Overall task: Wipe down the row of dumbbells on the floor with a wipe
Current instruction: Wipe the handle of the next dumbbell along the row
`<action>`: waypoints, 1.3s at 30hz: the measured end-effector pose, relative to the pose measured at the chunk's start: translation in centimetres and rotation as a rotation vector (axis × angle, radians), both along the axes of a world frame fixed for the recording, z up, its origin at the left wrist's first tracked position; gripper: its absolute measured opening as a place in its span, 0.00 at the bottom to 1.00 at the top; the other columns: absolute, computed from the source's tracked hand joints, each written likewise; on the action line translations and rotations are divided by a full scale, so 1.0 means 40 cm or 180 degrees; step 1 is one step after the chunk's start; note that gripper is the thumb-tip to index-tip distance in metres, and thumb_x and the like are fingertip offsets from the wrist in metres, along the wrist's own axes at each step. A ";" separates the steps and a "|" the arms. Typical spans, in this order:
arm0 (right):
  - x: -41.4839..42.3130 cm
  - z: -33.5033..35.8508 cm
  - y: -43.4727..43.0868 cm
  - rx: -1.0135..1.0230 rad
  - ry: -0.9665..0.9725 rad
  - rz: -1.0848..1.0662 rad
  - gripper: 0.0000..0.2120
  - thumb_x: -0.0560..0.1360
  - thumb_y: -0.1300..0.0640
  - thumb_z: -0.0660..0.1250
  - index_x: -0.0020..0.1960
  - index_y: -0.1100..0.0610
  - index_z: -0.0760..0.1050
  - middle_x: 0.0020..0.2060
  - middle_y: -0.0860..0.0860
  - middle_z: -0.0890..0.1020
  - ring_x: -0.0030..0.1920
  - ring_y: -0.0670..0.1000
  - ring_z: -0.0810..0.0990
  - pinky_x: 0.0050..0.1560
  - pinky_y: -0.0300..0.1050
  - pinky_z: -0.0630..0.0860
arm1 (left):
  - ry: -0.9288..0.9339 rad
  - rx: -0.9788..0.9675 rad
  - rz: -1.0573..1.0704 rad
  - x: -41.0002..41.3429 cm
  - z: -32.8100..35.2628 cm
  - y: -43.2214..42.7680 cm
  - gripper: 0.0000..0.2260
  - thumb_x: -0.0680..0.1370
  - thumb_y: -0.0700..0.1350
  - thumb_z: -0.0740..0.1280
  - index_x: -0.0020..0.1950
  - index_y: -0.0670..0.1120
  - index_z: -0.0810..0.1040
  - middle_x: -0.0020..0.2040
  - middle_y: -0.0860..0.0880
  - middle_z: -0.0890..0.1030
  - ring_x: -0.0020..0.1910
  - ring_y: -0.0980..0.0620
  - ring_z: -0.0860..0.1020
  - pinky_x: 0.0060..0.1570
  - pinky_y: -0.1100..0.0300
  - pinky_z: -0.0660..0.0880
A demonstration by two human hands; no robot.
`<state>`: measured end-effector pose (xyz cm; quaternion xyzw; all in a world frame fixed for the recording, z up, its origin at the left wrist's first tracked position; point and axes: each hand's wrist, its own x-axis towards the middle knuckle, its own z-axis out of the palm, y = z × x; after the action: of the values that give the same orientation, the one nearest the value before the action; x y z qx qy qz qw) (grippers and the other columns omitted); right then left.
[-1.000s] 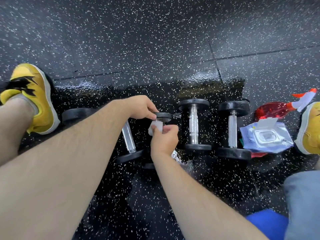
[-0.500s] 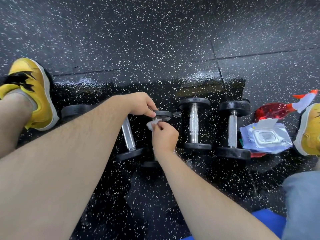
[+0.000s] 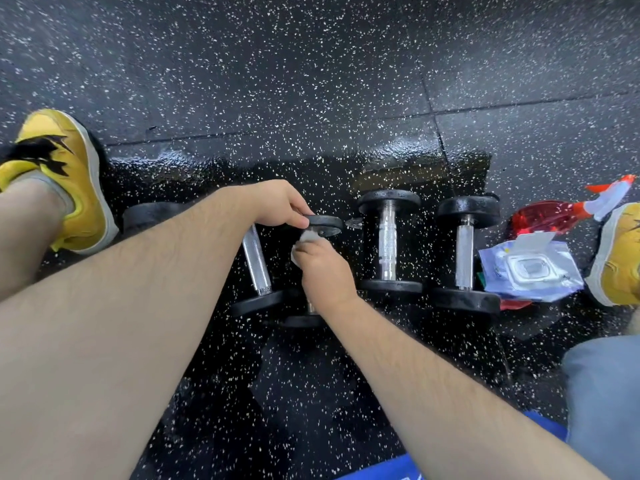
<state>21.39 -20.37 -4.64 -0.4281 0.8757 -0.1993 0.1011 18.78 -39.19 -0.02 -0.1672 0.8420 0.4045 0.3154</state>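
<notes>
Several black dumbbells with chrome handles lie in a row on the speckled black floor. My left hand (image 3: 277, 204) grips the far plate of the second dumbbell (image 3: 325, 225). My right hand (image 3: 325, 271) holds a crumpled white wipe (image 3: 306, 237) against that dumbbell's handle, just under the far plate, and hides most of the handle. The first dumbbell (image 3: 256, 265) lies slanted to its left, partly under my left forearm. To the right lie the third dumbbell (image 3: 388, 244) and the fourth dumbbell (image 3: 464, 254), both untouched.
An open pack of wipes (image 3: 530, 271) lies right of the fourth dumbbell, on a red spray bottle (image 3: 550, 218). My yellow shoes sit at far left (image 3: 69, 181) and far right (image 3: 620, 254). The floor around the dumbbells looks wet and glossy. A blue mat edge (image 3: 381, 471) shows at the bottom.
My right hand has slid the wipe up the handle toward the far plate. My left hand has kept its grip on that plate.
</notes>
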 end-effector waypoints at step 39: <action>-0.013 0.027 -0.063 -0.0488 -0.1317 -0.2349 0.10 0.75 0.63 0.65 0.36 0.60 0.79 0.43 0.51 0.74 0.45 0.53 0.75 0.43 0.43 0.73 | -0.0097 -0.0063 0.0047 -0.023 0.007 0.024 0.09 0.77 0.50 0.74 0.57 0.58 0.86 0.46 0.62 0.82 0.53 0.55 0.80 0.65 0.51 0.74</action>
<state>20.89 -22.87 -3.58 -0.0434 0.9140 -0.3682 0.1644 17.85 -38.24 0.25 -0.1827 0.8398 0.3959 0.3235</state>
